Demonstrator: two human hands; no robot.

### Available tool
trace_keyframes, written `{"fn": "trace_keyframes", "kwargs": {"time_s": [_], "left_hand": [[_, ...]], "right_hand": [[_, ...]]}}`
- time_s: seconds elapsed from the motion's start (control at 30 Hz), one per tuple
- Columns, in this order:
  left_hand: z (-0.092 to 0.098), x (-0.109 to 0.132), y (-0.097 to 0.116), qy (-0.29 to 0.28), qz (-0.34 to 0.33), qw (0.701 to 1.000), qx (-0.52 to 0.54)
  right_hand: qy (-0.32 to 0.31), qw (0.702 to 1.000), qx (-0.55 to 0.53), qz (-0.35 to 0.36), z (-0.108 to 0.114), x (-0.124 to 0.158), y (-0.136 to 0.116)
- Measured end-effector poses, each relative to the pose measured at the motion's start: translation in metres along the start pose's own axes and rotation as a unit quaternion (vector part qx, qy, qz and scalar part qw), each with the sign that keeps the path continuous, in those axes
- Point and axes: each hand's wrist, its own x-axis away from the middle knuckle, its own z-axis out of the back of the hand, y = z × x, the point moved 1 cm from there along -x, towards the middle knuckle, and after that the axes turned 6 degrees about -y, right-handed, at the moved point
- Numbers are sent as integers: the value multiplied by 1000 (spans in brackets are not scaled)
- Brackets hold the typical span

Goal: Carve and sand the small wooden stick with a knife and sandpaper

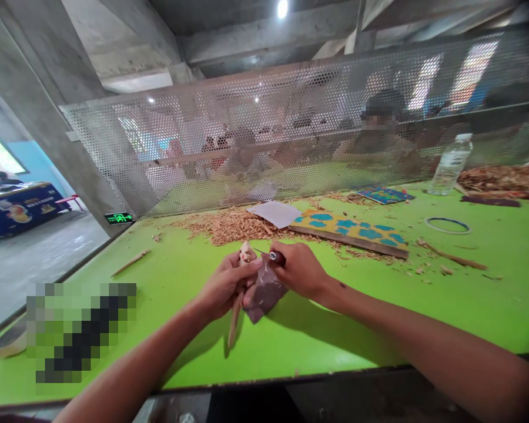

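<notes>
Carving (245, 254) is gripped upright in the closed left hand (224, 286), its pale stick running down past the palm, above the green worktop (335, 323). A knife (275, 256) is gripped in the closed right hand (300, 270), its blade just beside the carving. A brownish sheet (264, 294) is held between both hands. Shavings (233, 226) are heaped beyond.
</notes>
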Motion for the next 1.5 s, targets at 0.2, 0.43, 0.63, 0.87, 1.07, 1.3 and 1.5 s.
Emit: {"fn": "trace_keyframes", "kwargs": {"time_s": [0.2,0.43,0.63,0.87,1.07,1.3,1.5], "left_hand": [[3,1,-4,-1,3,999,-48],[-1,2,-6,7,4,984,-176],[-5,1,-6,35,1,966,-257],[-3,0,-6,41,-11,958,-283],[-3,0,0,48,-26,962,-267],[-3,1,-1,81,-40,953,-288],[-4,0,-6,121,-37,946,-299]], "right_hand": [[-42,998,-33,21,-2,-1,-1],[-73,997,-37,16,-2,1,-4],[-74,997,-32,18,-4,5,-8],[-151,969,-180,82,-11,2,-4],[-73,978,-173,95,-9,1,-1],[-94,986,-102,92,-6,-1,0],[-81,994,68,0,-5,1,-2]]}}
